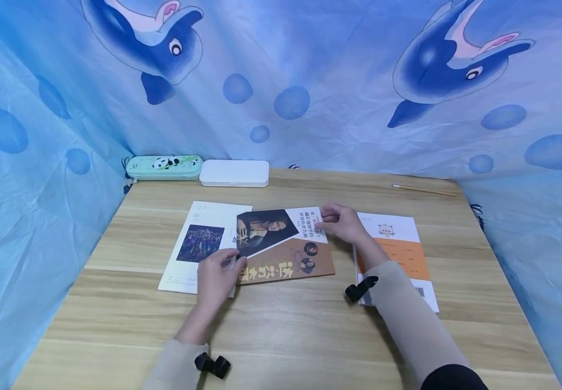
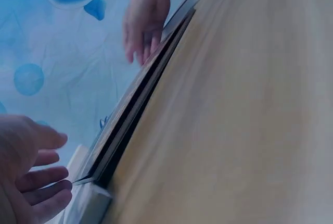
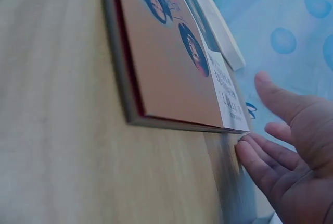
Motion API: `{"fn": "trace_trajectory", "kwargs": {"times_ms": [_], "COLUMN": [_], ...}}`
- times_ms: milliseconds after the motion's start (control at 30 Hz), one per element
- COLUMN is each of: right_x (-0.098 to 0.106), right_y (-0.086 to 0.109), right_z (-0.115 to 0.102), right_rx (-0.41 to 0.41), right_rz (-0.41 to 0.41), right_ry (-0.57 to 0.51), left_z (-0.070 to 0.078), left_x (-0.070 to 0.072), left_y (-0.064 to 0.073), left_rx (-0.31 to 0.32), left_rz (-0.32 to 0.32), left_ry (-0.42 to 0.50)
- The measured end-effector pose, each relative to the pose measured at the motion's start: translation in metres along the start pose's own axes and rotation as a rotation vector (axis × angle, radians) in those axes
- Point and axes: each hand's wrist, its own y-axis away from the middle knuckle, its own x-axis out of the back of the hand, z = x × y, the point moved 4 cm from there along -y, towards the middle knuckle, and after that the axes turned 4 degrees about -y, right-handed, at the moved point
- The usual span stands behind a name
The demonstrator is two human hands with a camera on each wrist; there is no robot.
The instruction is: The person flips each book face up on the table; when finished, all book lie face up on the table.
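A brown and white book [image 1: 281, 244] with a painted portrait on its cover lies in the middle of the table, its left end beside or over a white booklet [image 1: 178, 271] with a dark blue picture. My left hand [image 1: 218, 275] is at the book's left edge, above the booklet; in the left wrist view its fingers [image 2: 49, 179] are spread, with no grip around the book. At the book's upper right corner is my right hand [image 1: 343, 222]. The right wrist view shows that hand's thumb apart and its fingertips [image 3: 250, 151] close to the corner; contact is unclear.
A white and orange book [image 1: 400, 254] lies under my right forearm, partly hidden. Along the back stand a green panda pencil case [image 1: 163, 168] and a white case [image 1: 234, 173]. A thin brush or pencil [image 1: 424, 190] lies at the back right. Blue dolphin-print cloth [image 1: 339, 146] surrounds the table.
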Motion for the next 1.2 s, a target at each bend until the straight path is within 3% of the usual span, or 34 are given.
{"fn": "trace_trajectory", "kwargs": {"times_ms": [200, 400, 633, 800, 1200], "right_x": [-0.003, -0.006, -0.008, -0.011, -0.018], "right_y": [0.019, 0.039, 0.059, 0.067, 0.071], "right_z": [-0.005, -0.006, -0.006, -0.007, -0.009], "right_rx": [0.039, -0.002, -0.037, -0.017, 0.003], "right_rz": [-0.059, -0.103, -0.149, -0.180, -0.236], "right_ry": [0.152, 0.157, 0.157, 0.200, 0.289], "left_z": [-0.010, -0.018, -0.018, -0.012, -0.013], "left_x": [-0.006, -0.012, -0.020, -0.026, -0.036], "left_y": [-0.032, -0.055, -0.072, -0.083, -0.097], "left_rx": [0.012, 0.022, -0.038, -0.076, -0.065], "left_rz": [-0.135, -0.193, -0.258, -0.319, -0.391], "left_ry": [0.045, 0.047, 0.016, -0.019, -0.073]}}
